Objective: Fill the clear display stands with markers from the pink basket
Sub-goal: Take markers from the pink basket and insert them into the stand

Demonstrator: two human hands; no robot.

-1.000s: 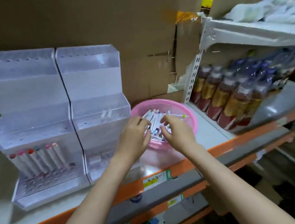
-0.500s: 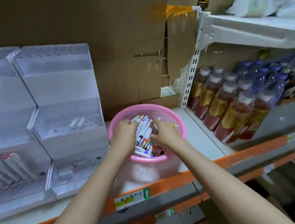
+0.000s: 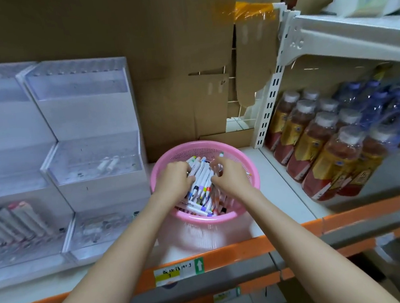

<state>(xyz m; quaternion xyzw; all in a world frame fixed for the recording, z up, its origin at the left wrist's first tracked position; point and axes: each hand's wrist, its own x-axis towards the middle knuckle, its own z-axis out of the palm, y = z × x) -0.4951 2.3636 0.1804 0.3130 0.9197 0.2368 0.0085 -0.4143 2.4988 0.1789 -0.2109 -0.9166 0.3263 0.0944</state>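
- The pink basket (image 3: 251, 170) sits on a white shelf (image 3: 281, 192), close to the shelf's orange front edge (image 3: 242, 248), with bare shelf on its right before a block of bottles (image 3: 323, 152)
- One clear display stand (image 3: 84, 109) is just beside the basket's left side; a second stand (image 3: 4, 128) touches it further left and holds a row of standing markers (image 3: 15, 222) in its lowest tier
- Cardboard (image 3: 158, 56) closes off the back
- Left hand (image 3: 176, 179) is inside the basket, fingers curled round loose markers (image 3: 204, 188)
- Right hand (image 3: 230, 175) is alongside, fingers bent onto the pile; whether they are clamped cannot be told

Left grip (image 3: 175, 179), right grip (image 3: 230, 175), both curled
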